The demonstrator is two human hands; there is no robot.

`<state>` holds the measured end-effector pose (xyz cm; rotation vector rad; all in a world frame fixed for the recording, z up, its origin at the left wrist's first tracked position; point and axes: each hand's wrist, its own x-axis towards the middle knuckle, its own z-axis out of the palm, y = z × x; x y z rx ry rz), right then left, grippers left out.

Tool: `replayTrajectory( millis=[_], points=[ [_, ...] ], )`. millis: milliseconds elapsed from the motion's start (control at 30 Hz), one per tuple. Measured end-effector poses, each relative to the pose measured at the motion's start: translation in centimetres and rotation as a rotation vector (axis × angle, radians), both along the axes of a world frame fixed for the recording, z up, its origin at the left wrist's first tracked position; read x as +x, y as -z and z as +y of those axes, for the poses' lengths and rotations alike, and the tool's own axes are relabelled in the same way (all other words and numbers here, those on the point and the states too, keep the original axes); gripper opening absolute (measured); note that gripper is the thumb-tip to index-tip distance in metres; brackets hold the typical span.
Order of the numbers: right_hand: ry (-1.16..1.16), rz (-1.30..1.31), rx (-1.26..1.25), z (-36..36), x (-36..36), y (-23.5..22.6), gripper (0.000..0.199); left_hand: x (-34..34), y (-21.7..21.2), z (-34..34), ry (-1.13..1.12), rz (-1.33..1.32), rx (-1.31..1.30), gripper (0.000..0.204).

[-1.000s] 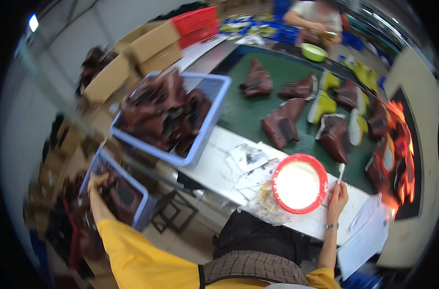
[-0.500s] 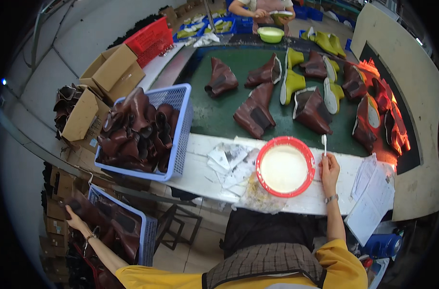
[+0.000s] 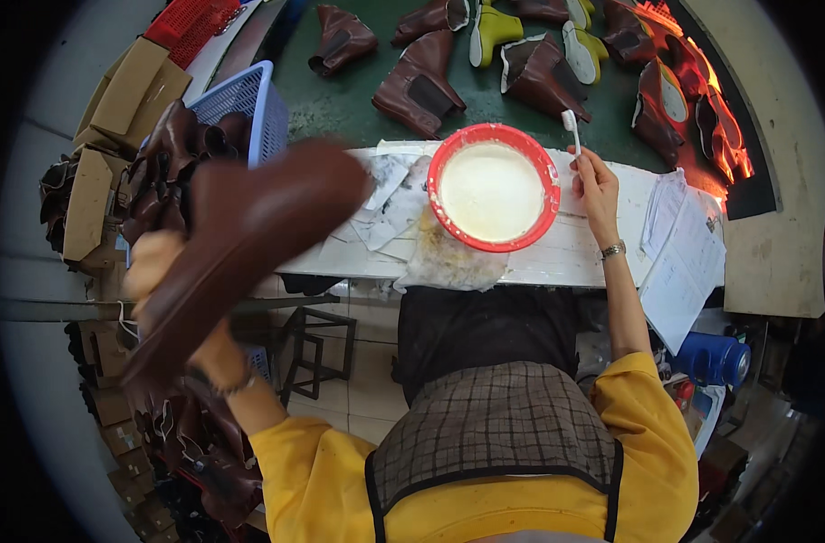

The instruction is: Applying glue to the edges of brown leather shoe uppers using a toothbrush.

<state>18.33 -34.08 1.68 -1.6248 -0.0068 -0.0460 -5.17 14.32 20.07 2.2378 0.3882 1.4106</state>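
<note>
1. Support the brown smooth-leather ankle boot (image 3: pixel 258 217) firmly: the left hand (image 3: pixel 154 267) is closed around it, though blur hides the exact finger placement
2. Let the toe end travel wide of the round red plastic basin (image 3: pixel 494 244); the boot hangs left of it, slanting across the view in front of the blue perforated plastic crate (image 3: pixel 272 113), toe toward the basin
3. Hold the thin white toothbrush-like brush (image 3: pixel 571 127) lightly; the right hand (image 3: pixel 597 195) pinches its handle in a narrow grip, head up and away from the body, which seems a good way to prevent smears
4. Leave the brush just right of the basin and apart from it, so that the creamy white liquid (image 3: pixel 489 190) is within easy reach without drips on the loose white papers (image 3: pixel 684 281)
5. Steer the boot clear of the stained white cloths (image 3: pixel 457 267), since residue there could mark the leather
</note>
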Motion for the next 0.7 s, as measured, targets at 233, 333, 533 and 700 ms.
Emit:
replayTrajectory(
  millis=[233, 333, 533, 700],
  points=[
    [-0.045, -0.361, -0.399, -1.4, -3.4, -4.2, 0.018, 4.2, 8.8, -2.5, 0.673, 0.685, 0.231, 0.036],
    [-0.072, -0.306, -0.406, -2.4, -5.1, -4.9, 0.018, 1.8, 10.5, -1.7, 0.588, 0.897, 0.089, 0.039],
    [-0.156, -0.334, -0.578, -0.7, -5.7, -7.0, 0.015, 3.4, 12.6, -1.7, 0.419, 0.523, -0.365, 0.040],
    [-0.282, -0.433, -0.992, 2.6, -5.3, -9.1, 0.012, 9.8, 13.5, -3.3, 0.189, 0.514, -0.413, 0.071]
  ],
)
